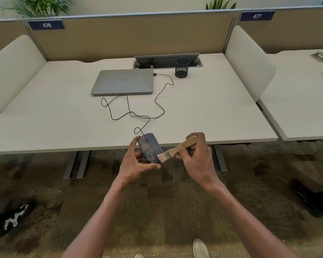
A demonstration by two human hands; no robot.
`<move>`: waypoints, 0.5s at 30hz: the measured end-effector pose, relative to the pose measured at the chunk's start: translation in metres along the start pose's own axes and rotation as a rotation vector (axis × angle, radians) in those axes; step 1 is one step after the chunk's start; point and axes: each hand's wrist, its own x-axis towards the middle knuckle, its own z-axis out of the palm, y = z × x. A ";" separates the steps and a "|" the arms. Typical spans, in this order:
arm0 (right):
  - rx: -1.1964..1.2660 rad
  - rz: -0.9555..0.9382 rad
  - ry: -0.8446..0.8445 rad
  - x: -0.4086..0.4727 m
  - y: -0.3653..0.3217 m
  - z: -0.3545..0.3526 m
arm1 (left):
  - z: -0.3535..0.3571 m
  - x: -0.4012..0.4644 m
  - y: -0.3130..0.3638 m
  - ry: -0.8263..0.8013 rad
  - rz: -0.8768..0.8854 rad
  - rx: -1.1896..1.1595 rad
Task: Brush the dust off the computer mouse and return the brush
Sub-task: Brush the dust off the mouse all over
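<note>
My left hand (pixel 136 165) grips a dark wired computer mouse (pixel 150 147), held up in front of the desk edge, its top smeared with pale dust. My right hand (pixel 196 155) holds a small brush (pixel 177 148) by its wooden handle. The pale bristles touch the mouse's lower right side. The mouse cable (pixel 138 116) loops back across the desk to a shut grey laptop (pixel 123 81).
A black mesh pen cup (pixel 181 67) stands at the back of the white desk (pixel 45 112), beside an open cable tray (pixel 168 60). Padded dividers flank the desk. Dark bags lie on the carpet at left (pixel 9 220) and right (pixel 313 198). My shoes show at the bottom.
</note>
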 end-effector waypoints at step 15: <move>-0.068 -0.082 -0.226 0.009 -0.006 -0.008 | 0.000 -0.017 0.009 -0.113 -0.033 0.025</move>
